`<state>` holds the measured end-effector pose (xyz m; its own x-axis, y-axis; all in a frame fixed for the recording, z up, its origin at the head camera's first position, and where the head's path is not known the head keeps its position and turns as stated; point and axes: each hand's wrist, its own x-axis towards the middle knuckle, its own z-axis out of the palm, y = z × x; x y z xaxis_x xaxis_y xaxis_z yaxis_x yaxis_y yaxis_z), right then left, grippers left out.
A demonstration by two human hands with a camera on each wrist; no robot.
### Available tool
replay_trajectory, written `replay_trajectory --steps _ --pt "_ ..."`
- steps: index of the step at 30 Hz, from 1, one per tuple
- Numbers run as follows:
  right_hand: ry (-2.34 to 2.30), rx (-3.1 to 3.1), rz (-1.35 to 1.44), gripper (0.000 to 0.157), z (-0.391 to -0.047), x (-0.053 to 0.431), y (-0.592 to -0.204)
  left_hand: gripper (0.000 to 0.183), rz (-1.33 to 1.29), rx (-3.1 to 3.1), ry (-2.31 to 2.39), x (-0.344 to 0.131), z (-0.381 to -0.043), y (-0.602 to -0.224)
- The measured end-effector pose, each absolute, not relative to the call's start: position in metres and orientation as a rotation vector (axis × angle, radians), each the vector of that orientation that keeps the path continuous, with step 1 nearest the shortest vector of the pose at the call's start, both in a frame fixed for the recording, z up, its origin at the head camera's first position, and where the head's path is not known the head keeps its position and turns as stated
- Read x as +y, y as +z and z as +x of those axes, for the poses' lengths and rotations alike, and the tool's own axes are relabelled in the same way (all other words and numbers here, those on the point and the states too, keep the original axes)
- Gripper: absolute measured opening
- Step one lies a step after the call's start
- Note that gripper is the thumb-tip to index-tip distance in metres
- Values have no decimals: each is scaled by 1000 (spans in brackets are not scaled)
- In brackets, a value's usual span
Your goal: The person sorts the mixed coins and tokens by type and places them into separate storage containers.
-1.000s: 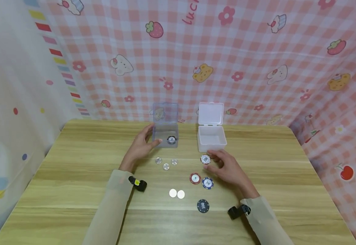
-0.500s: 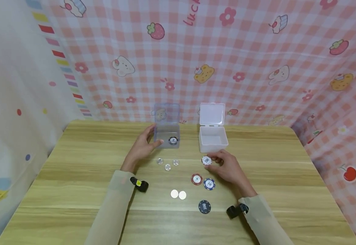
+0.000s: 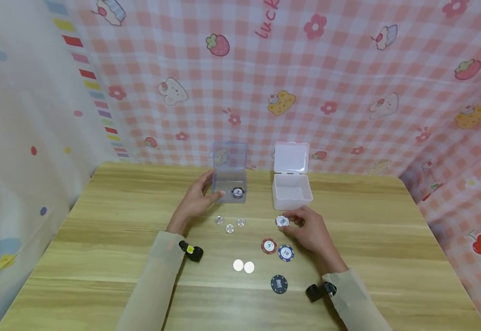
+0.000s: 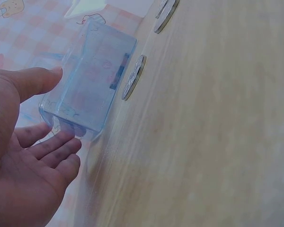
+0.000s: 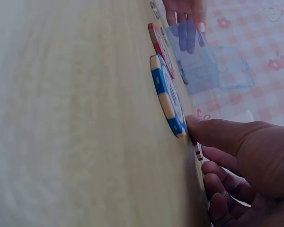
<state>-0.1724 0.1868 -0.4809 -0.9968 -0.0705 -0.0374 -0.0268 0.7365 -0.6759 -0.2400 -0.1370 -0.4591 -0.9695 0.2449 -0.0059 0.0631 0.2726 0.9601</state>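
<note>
In the head view my left hand [image 3: 195, 200] is beside the clear bluish plastic box [image 3: 229, 177], its fingers along the left wall and its thumb over the front left part. Its fingers look relaxed at the box's side in the left wrist view. A black-edged poker chip [image 3: 238, 192] is inside that box. My right hand [image 3: 310, 230] pinches a white poker chip [image 3: 282, 221] marked 100 between thumb and fingers, close over the table. Its red-and-white striped edge [image 5: 198, 150] shows beside the thumb in the right wrist view.
A white lidded box [image 3: 293, 197] stands open behind the right hand. On the table lie several silvery coins [image 3: 229, 228], a red chip [image 3: 269, 246], a blue chip [image 3: 285, 253], a black chip [image 3: 279, 284] and two pale discs [image 3: 238, 265]. A checked cloth [image 3: 248, 78] hangs behind.
The right thumb and fingers have closed on the white chip, which now sits slightly tilted. The left hand stays by the clear box. The whole head view has shifted a little.
</note>
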Motion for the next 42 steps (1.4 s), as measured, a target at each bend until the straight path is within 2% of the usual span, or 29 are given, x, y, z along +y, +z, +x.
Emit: replay_trajectory --steps 6,13,37,42 --pt "-1110 2894 -115 29 -169 186 -481 79 267 2412 1758 -139 -247 -475" --pt "-1060 2959 -209 29 -167 189 -479 77 276 2368 1779 -133 -240 -458" --pt "-1187 2896 -258 35 -160 184 -461 76 296 2446 1763 -141 -250 -480" --pt "-1202 2930 -368 30 -158 177 -451 77 287 2447 1759 -141 -248 -478"
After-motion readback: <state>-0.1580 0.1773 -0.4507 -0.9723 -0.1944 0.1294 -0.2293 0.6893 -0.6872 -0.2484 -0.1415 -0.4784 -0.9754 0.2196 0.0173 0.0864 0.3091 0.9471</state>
